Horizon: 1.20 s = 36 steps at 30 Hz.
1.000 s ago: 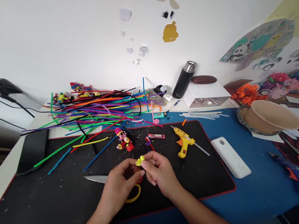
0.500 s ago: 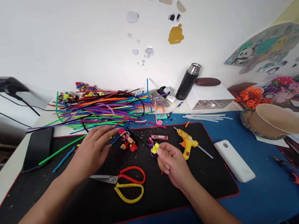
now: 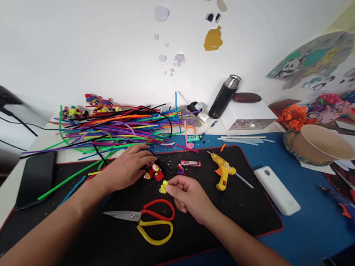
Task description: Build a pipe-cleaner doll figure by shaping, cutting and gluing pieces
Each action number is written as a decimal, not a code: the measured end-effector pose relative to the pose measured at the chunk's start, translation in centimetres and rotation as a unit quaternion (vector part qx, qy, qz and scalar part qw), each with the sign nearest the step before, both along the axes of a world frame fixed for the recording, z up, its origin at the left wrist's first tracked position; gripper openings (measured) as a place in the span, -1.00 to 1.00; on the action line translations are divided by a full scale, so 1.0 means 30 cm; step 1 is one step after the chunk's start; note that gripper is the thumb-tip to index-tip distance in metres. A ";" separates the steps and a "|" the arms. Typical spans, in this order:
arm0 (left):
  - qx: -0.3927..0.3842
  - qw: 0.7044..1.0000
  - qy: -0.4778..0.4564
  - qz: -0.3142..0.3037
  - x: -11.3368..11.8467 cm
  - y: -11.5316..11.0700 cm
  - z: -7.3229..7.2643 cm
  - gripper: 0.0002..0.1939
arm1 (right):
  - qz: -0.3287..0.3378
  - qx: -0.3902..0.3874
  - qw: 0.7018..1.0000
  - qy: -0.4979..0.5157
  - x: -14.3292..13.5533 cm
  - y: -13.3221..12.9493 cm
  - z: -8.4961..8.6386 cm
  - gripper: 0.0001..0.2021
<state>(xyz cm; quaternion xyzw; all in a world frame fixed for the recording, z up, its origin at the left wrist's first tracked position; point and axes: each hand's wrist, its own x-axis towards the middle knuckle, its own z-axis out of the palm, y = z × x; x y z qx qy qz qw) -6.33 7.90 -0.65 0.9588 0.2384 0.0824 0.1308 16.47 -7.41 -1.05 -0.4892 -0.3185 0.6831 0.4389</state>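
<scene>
A small pipe-cleaner figure (image 3: 158,174) in red, yellow and black sits on the black mat (image 3: 89,238). My left hand (image 3: 131,166) is around its upper part, which the fingers and thumb largely hide. Between the thumb and fingers of my right hand (image 3: 189,197) is a yellow pipe-cleaner piece with rounded loops (image 3: 163,187), held just in front of the figure. Below it lie scissors (image 3: 156,241) with one red and one yellow handle, blades pointing left. A small purple and red pipe-cleaner piece (image 3: 180,169) rests behind my right hand.
Behind the mat lies a heap of coloured pipe cleaners (image 3: 124,127). To the right are a yellow glue gun (image 3: 224,170), a white power bank (image 3: 277,191) and a black thermos (image 3: 223,98). A pink packet (image 3: 190,163) and a phone (image 3: 35,179) also lie there.
My left hand has moved right and down onto the figure, covering its pink top. My right hand has brought the yellow piece left and toward me. The view has shifted slightly.
</scene>
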 end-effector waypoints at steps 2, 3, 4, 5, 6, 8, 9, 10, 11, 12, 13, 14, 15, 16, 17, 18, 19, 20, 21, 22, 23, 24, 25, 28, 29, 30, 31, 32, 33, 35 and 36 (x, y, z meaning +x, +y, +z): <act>-0.009 1.000 -0.021 0.001 0.005 -0.008 -0.005 -0.66 | 0.002 0.002 1.000 -0.010 -0.003 0.007 -0.009 -0.57; -0.011 1.000 -0.029 0.004 0.005 -0.014 -0.006 -0.72 | 0.004 0.003 1.000 -0.015 -0.003 0.010 -0.014 -0.57; -0.014 0.999 -0.033 0.007 0.004 -0.021 -0.007 -0.76 | 0.005 0.003 1.000 -0.019 -0.001 0.011 -0.019 -0.56; -0.018 0.999 -0.034 0.009 0.001 -0.030 -0.008 -0.79 | 0.006 0.002 1.000 -0.023 0.001 0.013 -0.023 -0.56; -0.023 0.999 -0.034 0.010 -0.003 -0.040 -0.008 -0.81 | 0.007 0.000 1.000 -0.028 0.005 0.015 -0.027 -0.56; -0.033 0.999 -0.037 0.016 -0.009 -0.062 -0.012 -0.80 | 0.012 -0.004 0.999 -0.039 0.013 0.023 -0.031 -0.56; -0.036 0.998 -0.042 0.022 -0.011 -0.073 -0.016 -0.78 | 0.018 -0.006 0.999 -0.046 0.017 0.029 -0.032 -0.56; -0.038 0.998 -0.049 0.029 -0.011 -0.083 -0.022 -0.75 | 0.025 -0.007 0.998 -0.054 0.021 0.036 -0.032 -0.56; -0.040 0.997 -0.056 0.035 -0.010 -0.092 -0.029 -0.71 | 0.033 -0.006 0.997 -0.062 0.024 0.044 -0.031 -0.57; -0.043 0.996 -0.062 0.038 -0.009 -0.099 -0.036 -0.68 | 0.042 -0.004 0.997 -0.072 0.026 0.053 -0.031 -0.58; -0.047 0.996 -0.068 0.038 -0.006 -0.104 -0.044 -0.66 | 0.048 -0.001 0.995 -0.082 0.028 0.061 -0.030 -0.58; -0.051 0.995 -0.073 0.037 -0.003 -0.107 -0.052 -0.65 | 0.054 0.002 0.994 -0.093 0.029 0.069 -0.029 -0.59; -0.056 0.995 -0.078 0.034 -0.001 -0.109 -0.058 -0.65 | 0.060 0.005 0.993 -0.104 0.030 0.076 -0.028 -0.60; -0.061 0.994 -0.083 0.031 0.001 -0.109 -0.064 -0.66 | 0.067 0.008 0.991 -0.115 0.031 0.082 -0.027 -0.60; -0.064 0.993 -0.089 0.030 0.003 -0.108 -0.068 -0.67 | 0.074 0.010 0.989 -0.125 0.032 0.087 -0.026 -0.62; -0.067 0.993 -0.094 0.031 0.003 -0.107 -0.072 -0.67 | 0.081 0.012 0.988 -0.134 0.032 0.091 -0.026 -0.63; -0.068 0.992 -0.098 0.033 0.003 -0.107 -0.075 -0.67 | 0.086 0.014 0.986 -0.142 0.033 0.094 -0.026 -0.64; -0.068 0.992 -0.101 0.036 0.003 -0.106 -0.078 -0.67 | 0.089 0.015 0.985 -0.149 0.033 0.097 -0.027 -0.66; -0.068 0.992 -0.102 0.039 0.003 -0.106 -0.080 -0.66 | 0.090 0.016 0.984 -0.155 0.033 0.100 -0.028 -0.68; -0.068 0.992 -0.103 0.041 0.002 -0.106 -0.083 -0.66 | 0.091 0.016 0.983 -0.160 0.032 0.104 -0.029 -0.70; -0.067 0.991 -0.104 0.042 0.001 -0.105 -0.086 -0.65 | 0.091 0.017 0.982 -0.165 0.032 0.107 -0.030 -0.72; -0.068 0.991 -0.105 0.042 0.000 -0.105 -0.088 -0.65 | 0.091 0.018 0.981 -0.170 0.031 0.112 -0.030 -0.74; -0.068 0.991 -0.106 0.043 0.000 -0.105 -0.090 -0.65 | 0.092 0.018 0.980 -0.174 0.031 0.116 -0.031 -0.75; -0.067 0.991 -0.107 0.044 -0.001 -0.105 -0.095 -0.65 | 0.094 0.016 0.978 -0.186 0.028 0.130 -0.030 -0.80; -0.067 0.991 -0.105 0.044 -0.001 -0.105 -0.096 -0.65 | 0.096 0.015 0.977 -0.189 0.028 0.134 -0.030 -0.82; -0.068 0.991 -0.104 0.043 -0.001 -0.105 -0.095 -0.66 | 0.097 0.015 0.977 -0.191 0.027 0.138 -0.031 -0.83; -0.069 0.991 -0.104 0.041 -0.001 -0.104 -0.095 -0.66 | 0.099 0.015 0.976 -0.192 0.026 0.141 -0.032 -0.84; -0.070 0.991 -0.103 0.039 -0.001 -0.104 -0.093 -0.66 | 0.101 0.015 0.976 -0.193 0.025 0.144 -0.034 -0.85; -0.071 0.992 -0.102 0.038 -0.001 -0.103 -0.092 -0.66 | 0.102 0.015 0.976 -0.194 0.024 0.146 -0.037 -0.85; -0.075 0.991 -0.101 0.037 -0.001 -0.102 -0.089 -0.67 | 0.097 0.014 0.976 -0.195 0.022 0.149 -0.045 -0.84; -0.077 0.991 -0.101 0.037 -0.001 -0.102 -0.087 -0.67 | 0.093 0.013 0.976 -0.195 0.021 0.150 -0.050 -0.83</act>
